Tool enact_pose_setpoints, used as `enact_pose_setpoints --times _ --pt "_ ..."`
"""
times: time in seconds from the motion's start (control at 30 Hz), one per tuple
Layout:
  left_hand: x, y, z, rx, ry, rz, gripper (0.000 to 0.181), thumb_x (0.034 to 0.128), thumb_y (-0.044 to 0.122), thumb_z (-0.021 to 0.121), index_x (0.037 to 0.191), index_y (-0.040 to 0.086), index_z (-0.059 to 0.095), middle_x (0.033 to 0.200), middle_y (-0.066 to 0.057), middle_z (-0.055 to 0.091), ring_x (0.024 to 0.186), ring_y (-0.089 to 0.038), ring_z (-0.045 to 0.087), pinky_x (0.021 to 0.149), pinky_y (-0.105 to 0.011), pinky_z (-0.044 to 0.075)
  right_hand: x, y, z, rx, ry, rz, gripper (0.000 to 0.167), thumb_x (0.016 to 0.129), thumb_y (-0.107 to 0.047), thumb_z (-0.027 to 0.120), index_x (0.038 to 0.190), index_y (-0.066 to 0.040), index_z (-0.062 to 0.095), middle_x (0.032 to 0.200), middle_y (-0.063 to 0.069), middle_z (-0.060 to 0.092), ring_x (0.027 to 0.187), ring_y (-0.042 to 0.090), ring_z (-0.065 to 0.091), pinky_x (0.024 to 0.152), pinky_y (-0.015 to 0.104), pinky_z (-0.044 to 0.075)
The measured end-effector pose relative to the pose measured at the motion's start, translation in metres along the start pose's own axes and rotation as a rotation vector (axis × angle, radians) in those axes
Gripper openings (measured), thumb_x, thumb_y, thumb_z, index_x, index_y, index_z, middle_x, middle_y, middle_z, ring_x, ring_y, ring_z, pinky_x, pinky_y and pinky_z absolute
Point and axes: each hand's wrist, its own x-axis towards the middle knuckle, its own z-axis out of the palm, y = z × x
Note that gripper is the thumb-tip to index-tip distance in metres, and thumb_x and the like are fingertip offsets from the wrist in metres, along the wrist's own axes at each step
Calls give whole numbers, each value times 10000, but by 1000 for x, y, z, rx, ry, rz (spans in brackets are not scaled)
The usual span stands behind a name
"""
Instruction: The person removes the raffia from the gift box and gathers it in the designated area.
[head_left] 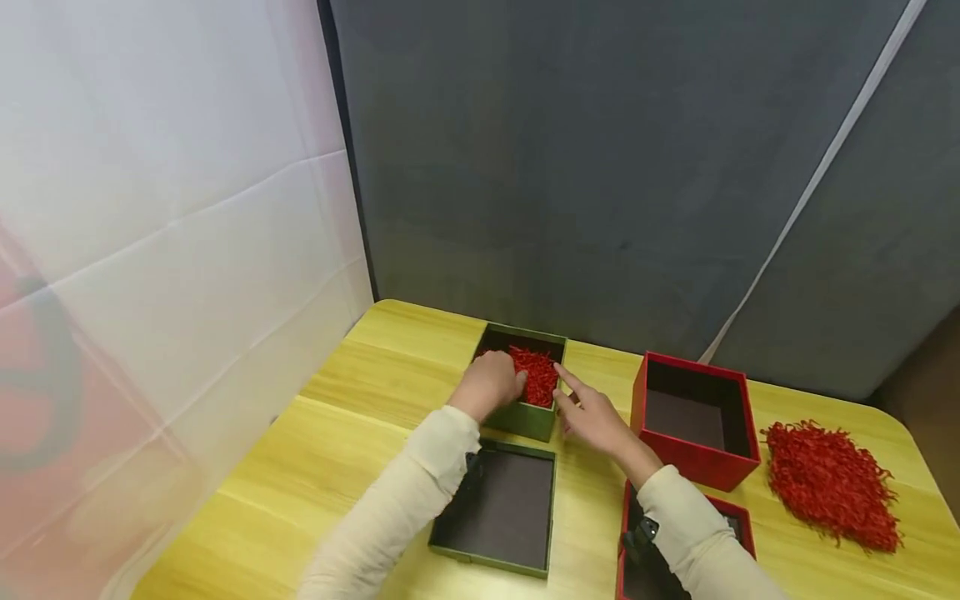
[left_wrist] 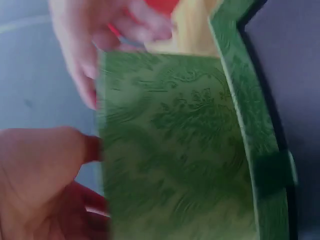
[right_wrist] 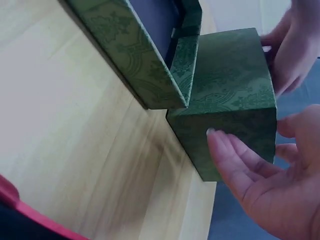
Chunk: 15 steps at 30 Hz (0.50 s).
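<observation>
A green patterned box (head_left: 528,423) holds red shredded paper (head_left: 538,373). My left hand (head_left: 489,385) reaches over the box's near rim. Its fingertips are down inside, hidden in the head view, so whether they grip any shreds does not show. In the left wrist view the left hand (left_wrist: 45,175) bends over the wall, thumb at the rim. My right hand (head_left: 594,417) is at the box's right side. Seen from the right wrist, the right hand (right_wrist: 270,175) has some fingers straight along the outer wall, while other fingertips lie at the rim.
An upturned green lid (head_left: 498,504) lies just in front of the green box. To the right stand an open red box (head_left: 690,454) and a red lid (head_left: 742,521), partly under the right forearm. A pile of red shredded paper (head_left: 832,483) lies farther right on the wooden table (head_left: 300,483).
</observation>
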Motion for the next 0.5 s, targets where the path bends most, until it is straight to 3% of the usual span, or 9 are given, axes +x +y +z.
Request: enact_pose_setpoints --times 0.1,0.17,0.2,0.37,0.5 --pt "17 0 8 -58 -136 -104 686 1051 477 553 1520 -17 474 1514 -213 516 1356 -357 542 1077 -461 482 2 0 6 27 -8 6 586 1118 -269 469 1657 -167 264 947 209 645 737 394 681 685 415 583" --pt "23 -2 14 -100 -187 -145 837 1016 538 586 1633 59 286 1623 -228 354 1455 -391 416 1126 -498 429 2 -1 8 34 -19 8 588 1121 -290 463 1661 -186 256 932 208 654 735 392 672 696 437 589" --pt "25 -2 18 -115 -189 -151 880 991 557 619 1646 89 264 1633 -241 323 1466 -409 392 1124 -523 426 2 -1 9 37 -23 10 587 1122 -295 461 1661 -193 254 922 205 658 735 391 668 699 442 591" --pt "38 0 28 -107 -140 -124 897 894 455 797 1627 183 358 1615 -272 289 1450 -497 353 1104 -618 413 0 -2 10 53 -32 3 591 1122 -289 465 1660 -174 252 895 213 661 717 385 659 700 454 598" --pt "53 -7 36 -78 -90 -15 557 925 236 784 1447 142 613 1428 -214 556 1232 -366 586 953 -486 540 0 -2 9 59 -54 1 607 1127 -333 437 1671 -195 204 921 219 660 730 370 667 714 454 594"
